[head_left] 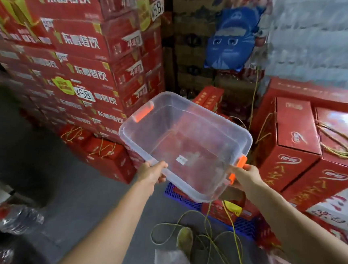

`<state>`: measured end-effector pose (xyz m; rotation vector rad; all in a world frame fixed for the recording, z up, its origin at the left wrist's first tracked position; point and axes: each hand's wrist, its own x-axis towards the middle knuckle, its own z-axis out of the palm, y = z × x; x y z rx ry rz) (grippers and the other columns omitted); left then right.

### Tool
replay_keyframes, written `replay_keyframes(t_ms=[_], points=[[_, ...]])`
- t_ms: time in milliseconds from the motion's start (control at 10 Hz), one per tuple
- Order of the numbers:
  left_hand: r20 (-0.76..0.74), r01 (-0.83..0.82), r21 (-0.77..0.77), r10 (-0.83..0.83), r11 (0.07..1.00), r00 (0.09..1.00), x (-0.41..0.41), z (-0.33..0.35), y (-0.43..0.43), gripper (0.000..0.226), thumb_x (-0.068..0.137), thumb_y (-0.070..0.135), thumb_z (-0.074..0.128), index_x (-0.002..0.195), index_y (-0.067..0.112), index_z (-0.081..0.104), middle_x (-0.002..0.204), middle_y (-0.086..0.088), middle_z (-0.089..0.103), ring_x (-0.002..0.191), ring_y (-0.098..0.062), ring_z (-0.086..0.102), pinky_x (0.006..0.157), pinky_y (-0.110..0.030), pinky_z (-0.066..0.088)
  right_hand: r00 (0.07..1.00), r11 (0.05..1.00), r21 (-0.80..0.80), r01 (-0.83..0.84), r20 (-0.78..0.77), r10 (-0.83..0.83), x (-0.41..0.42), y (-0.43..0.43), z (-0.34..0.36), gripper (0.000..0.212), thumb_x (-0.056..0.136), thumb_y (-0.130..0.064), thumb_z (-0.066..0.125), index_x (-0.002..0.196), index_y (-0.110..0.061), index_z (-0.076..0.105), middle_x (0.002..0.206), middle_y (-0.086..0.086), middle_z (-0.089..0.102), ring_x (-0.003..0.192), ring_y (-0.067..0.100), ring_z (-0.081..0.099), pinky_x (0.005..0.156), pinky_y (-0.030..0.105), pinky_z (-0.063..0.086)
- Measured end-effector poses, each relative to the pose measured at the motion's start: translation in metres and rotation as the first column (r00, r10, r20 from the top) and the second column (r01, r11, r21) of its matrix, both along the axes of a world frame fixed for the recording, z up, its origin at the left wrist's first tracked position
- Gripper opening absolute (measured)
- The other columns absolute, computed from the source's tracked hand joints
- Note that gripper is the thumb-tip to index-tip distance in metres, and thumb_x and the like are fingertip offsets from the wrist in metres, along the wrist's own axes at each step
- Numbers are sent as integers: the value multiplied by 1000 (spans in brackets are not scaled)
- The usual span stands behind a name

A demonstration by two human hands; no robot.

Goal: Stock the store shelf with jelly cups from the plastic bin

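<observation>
At the left stands a tall stack of red cartons printed with white Chinese characters, blurred but seemingly 东鹏特饮, and a white price tag showing 58. The left hand grips the near rim of the clear plastic bin, thumb on top and fingers curled under. The bin is held tilted in the air between both hands, in front of the cartons, with a small white sticker, unreadable, on its bottom. The right hand curls round the bin's end at the orange latch. Further right, red gift cartons with yellow cord handles carry large yellow characters, partly 八宝.
</observation>
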<state>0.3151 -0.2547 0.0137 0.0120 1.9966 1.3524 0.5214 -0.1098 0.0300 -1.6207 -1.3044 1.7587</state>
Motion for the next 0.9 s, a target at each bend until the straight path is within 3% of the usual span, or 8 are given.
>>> replay_keyframes(t_ms=[200,300,400,500,600,700,800,900], points=[[45,128,-61,-125,990,991,-84,-28,134,24,82,15,70,103,6,60,62,-7,57,30,-8,50,46,-23,41,988,988,-47,148,47,-146,-66,108,-29,13,86,-6,67,78,-2,58,72,13,56,72,28,60,80,52,57],[86,157,-71,-150,985,985,-113,-47,180,22,83,10,69,102,6,60,59,-5,58,31,-7,50,52,-28,45,977,980,-69,186,120,-177,-93,145,-45,10,83,-7,67,77,-4,60,77,16,60,74,30,62,83,58,54],[123,143,-89,-132,986,984,-132,-61,206,9,82,12,69,85,11,61,53,-1,59,32,-6,50,55,-29,48,972,976,-94,195,152,-180,-113,167,-51,14,84,-1,62,73,-7,56,72,12,57,60,23,57,67,45,58],[98,135,-98,-125,986,987,-140,-71,217,11,81,13,71,77,13,62,49,3,61,34,-5,52,60,-31,51,971,978,-78,195,154,-182,-121,178,-52,18,82,3,58,69,-8,55,68,10,55,54,19,54,52,34,55],[77,137,-101,-129,986,989,-142,-72,216,9,81,16,73,81,13,65,54,3,63,40,-7,54,63,-34,53,974,984,-69,161,172,-147,-122,177,-49,17,83,1,58,71,-9,55,68,8,55,58,19,56,61,38,58],[75,181,-97,-175,979,982,-141,-70,215,26,84,26,73,101,9,63,70,-2,65,54,-14,58,76,-42,57,974,994,-20,110,199,-104,-120,174,-46,6,81,-6,62,76,-7,59,72,10,59,66,25,61,74,50,59],[-59,197,-134,-206,971,977,-133,-56,206,50,86,43,67,119,8,53,101,-6,65,83,-22,65,91,-47,55,936,996,94,-8,351,-25,-110,166,-38,35,81,-27,65,105,-4,55,91,11,62,80,28,62,71,40,54],[-232,271,-149,-300,951,925,-121,-43,184,71,80,51,67,135,10,46,130,-3,57,115,-23,58,102,-43,46,843,932,291,-217,538,28,-93,146,-21,41,88,-35,57,120,-12,45,117,10,52,103,31,57,83,40,47]])
